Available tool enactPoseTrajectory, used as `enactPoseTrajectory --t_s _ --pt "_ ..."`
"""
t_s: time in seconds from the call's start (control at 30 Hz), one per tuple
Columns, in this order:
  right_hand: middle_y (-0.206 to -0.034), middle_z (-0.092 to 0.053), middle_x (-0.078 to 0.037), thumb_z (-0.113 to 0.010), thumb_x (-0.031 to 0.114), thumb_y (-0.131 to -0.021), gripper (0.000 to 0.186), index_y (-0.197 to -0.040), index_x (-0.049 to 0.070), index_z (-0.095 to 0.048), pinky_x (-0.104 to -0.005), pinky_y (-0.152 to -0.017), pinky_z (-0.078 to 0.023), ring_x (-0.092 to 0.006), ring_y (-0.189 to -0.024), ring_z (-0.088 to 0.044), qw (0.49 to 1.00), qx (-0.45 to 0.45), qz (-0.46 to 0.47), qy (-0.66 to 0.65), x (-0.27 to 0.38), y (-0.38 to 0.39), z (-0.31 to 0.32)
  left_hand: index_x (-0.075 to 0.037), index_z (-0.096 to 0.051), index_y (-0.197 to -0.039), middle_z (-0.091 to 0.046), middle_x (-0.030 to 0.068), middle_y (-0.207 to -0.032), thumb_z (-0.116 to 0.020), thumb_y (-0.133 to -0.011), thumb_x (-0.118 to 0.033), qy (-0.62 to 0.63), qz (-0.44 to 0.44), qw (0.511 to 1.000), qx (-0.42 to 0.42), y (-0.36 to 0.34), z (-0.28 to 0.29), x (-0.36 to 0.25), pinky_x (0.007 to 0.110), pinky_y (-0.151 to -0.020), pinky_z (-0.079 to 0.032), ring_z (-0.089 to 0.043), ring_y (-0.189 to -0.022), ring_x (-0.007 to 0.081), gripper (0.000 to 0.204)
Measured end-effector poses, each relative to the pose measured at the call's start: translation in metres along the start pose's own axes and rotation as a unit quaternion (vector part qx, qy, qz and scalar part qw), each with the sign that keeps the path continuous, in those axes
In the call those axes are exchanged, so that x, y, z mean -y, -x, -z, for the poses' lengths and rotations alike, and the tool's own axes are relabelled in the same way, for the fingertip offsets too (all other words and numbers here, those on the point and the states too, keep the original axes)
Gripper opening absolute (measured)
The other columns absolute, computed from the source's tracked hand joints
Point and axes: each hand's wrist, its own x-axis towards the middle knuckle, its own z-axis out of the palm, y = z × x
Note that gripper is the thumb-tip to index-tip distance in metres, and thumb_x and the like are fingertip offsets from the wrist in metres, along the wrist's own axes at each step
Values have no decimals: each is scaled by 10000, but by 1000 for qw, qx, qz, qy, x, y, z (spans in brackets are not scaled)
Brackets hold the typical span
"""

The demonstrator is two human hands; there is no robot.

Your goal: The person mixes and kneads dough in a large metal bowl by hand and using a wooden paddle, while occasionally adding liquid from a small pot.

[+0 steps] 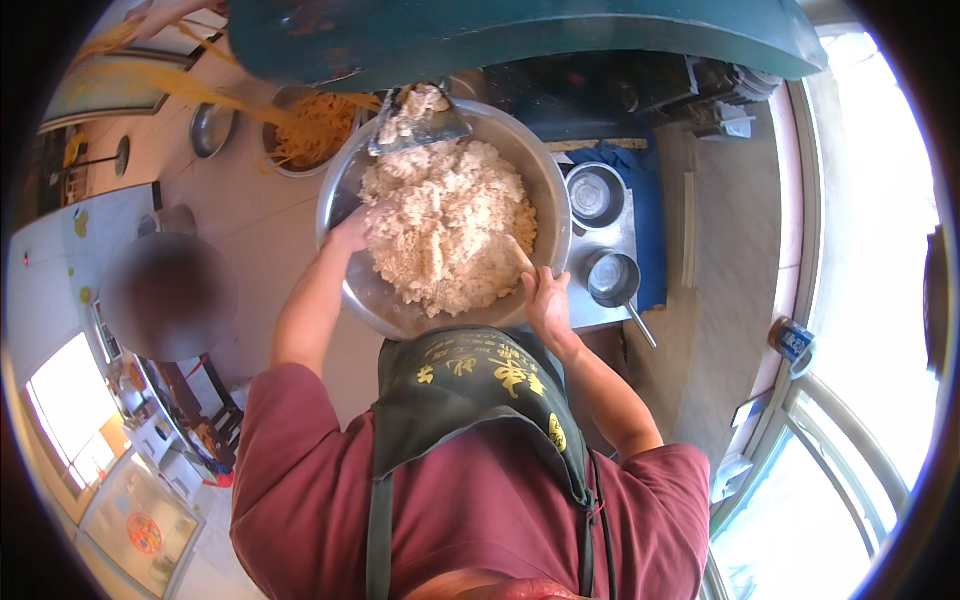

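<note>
A large steel bowl (335, 200) holds a heap of pale, crumbly dough (450, 220) in front of me. My left hand (358, 228) reaches over the bowl's left side, its fingers sunk in the dough's edge and hidden. At the lower right rim, my right hand (545, 298) is closed around the bowl's edge, beside the dough. A dark metal chute (425, 128) with dough on it juts over the bowl's far side, under a large green machine (520, 40).
Two steel pots, an upper one (596, 195) and a handled one (612, 278), stand on a surface to the right. At the far left, orange strands (315, 130) fill another bowl. A co-worker's hand (165, 15) shows at the upper left edge.
</note>
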Motion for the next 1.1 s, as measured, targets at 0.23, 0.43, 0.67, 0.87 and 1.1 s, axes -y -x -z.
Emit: enactPoseTrajectory --t_s 0.23,0.43,0.67,0.87,1.1 --pt "-844 -562 -304 -576 229 -967 254 -990 -24 -578 -520 -741 -437 -460 -851 -491 998 -39 35 -24 10 5 -3 50 -624 -1152 -688 136 -1061 -808 -782 -202 -267 -53 955 -120 97 -122 -51 328 -820 -544 -655 -907 205 484" --pt "-971 -517 -384 -566 246 -966 286 -1102 -4 -538 -576 -750 -448 -548 -871 -511 998 1 56 -32 -2 5 -1 -47 -509 -1318 -536 205 -1324 -742 -738 -5 -349 -183 901 -181 109 -196 -39 357 -858 -606 -592 -1150 267 627" --pt "-973 -541 -330 -582 214 -957 250 -1039 -12 -516 -539 -763 -445 -488 -910 -512 996 -6 83 -20 1 6 15 -185 -523 -1363 -460 111 -1430 -622 -809 21 -740 -404 512 -163 76 -206 16 571 -1146 -260 -334 -1393 339 600" --pt "-1116 -502 -313 -575 188 -959 269 -1079 -32 -479 -510 -804 -491 -478 -958 -518 986 14 162 27 2 18 43 -158 -479 -1392 -436 134 -1449 -605 -788 31 -772 -248 575 -107 113 -86 75 520 -1199 -193 -259 -1442 364 646" --pt "-967 -533 -208 -589 152 -944 187 -977 0 -484 -489 -708 -491 -427 -813 -566 981 -16 182 72 23 26 72 -95 -423 -1409 -476 182 -1389 -615 -741 -2 -645 -292 685 -172 120 -108 55 479 -1076 -362 -426 -1302 386 701"
